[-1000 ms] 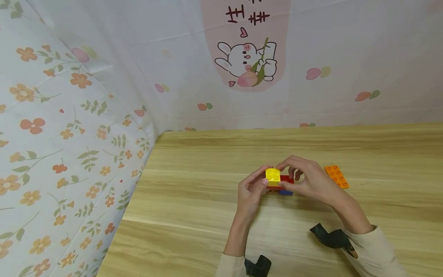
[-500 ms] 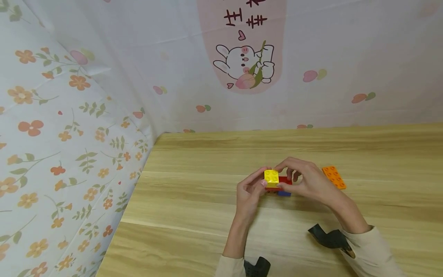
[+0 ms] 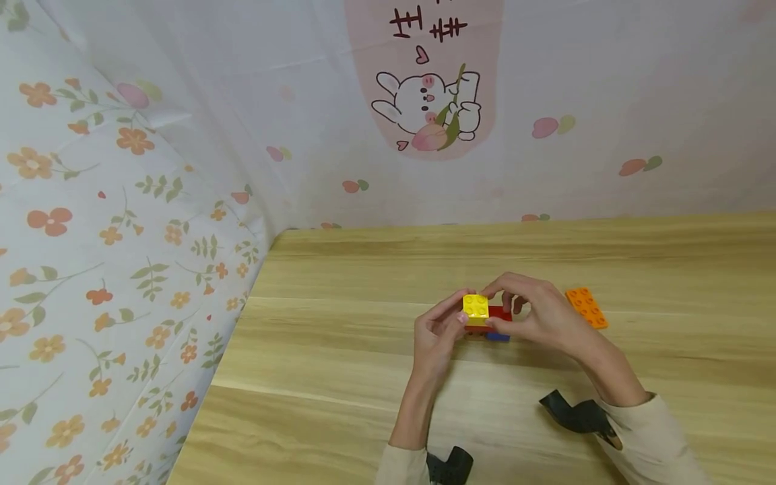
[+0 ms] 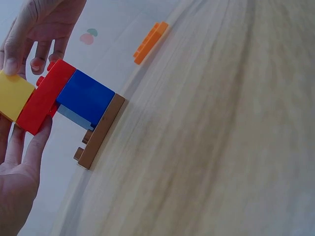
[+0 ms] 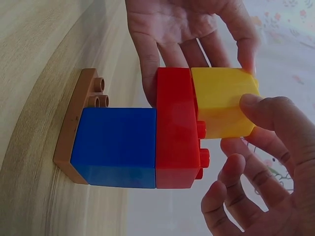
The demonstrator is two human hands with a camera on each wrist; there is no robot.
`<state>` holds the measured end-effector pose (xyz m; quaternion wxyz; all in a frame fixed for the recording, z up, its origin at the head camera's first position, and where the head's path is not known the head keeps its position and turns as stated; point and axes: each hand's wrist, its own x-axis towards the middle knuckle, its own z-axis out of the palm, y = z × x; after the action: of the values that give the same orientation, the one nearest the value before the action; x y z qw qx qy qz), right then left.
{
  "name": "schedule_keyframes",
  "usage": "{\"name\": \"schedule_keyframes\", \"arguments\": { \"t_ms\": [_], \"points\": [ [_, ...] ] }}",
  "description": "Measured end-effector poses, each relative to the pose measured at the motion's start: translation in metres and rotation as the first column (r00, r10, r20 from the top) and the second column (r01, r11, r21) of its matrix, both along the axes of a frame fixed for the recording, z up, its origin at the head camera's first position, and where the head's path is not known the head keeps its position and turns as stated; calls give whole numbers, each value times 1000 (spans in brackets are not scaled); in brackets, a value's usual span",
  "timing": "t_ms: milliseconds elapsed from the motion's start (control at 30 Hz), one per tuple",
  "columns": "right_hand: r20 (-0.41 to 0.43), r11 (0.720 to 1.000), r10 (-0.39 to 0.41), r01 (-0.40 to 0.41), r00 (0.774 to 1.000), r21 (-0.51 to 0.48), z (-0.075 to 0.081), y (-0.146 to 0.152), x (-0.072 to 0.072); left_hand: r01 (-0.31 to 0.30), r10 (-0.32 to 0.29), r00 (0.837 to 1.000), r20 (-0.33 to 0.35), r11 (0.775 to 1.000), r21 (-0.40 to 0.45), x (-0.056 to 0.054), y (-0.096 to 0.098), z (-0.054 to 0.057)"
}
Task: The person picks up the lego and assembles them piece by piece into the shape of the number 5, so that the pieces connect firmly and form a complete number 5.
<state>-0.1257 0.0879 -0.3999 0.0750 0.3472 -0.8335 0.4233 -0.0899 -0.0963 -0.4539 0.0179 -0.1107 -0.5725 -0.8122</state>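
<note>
Left hand (image 3: 438,335) and right hand (image 3: 541,315) are pinching 1 yellow block (image 3: 475,306), red block (image 5: 174,128) beneath running lengthwise rightward from left fingers (image 5: 148,64).

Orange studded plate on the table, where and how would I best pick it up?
Probably pinch the orange studded plate by its two long edges near the middle, coming straight down from above: it looks thin and lies flat, studs up, with those edges uncovered. The right hand is nearer, though its thumb rests on the yellow block.
</note>
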Motion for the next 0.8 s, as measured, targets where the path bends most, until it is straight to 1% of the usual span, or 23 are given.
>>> {"name": "schedule_keyframes", "arguments": {
  "t_ms": [200,333,433,567,800],
  "points": [
    [-3,1000,-6,6,1000,2,0,1,1,-1,1,1000,-7,999,33,1,2,1],
    [-13,1000,-2,2,1000,-1,-1,1,0,-23,23,1000,1,1000,16,2,3,2],
    [-13,1000,5,-5,1000,-15,-1,1,-2,-37,37,999,11,999,-15,1,3,3],
    [3,1000,8,-8,1000,-22,-1,2,-3,-49,50,999,21,998,-35,1,3,5],
    [31,1000,-2,2,1000,-5,-2,2,-2,-48,48,999,11,999,7,2,5,5]
  ]
}}
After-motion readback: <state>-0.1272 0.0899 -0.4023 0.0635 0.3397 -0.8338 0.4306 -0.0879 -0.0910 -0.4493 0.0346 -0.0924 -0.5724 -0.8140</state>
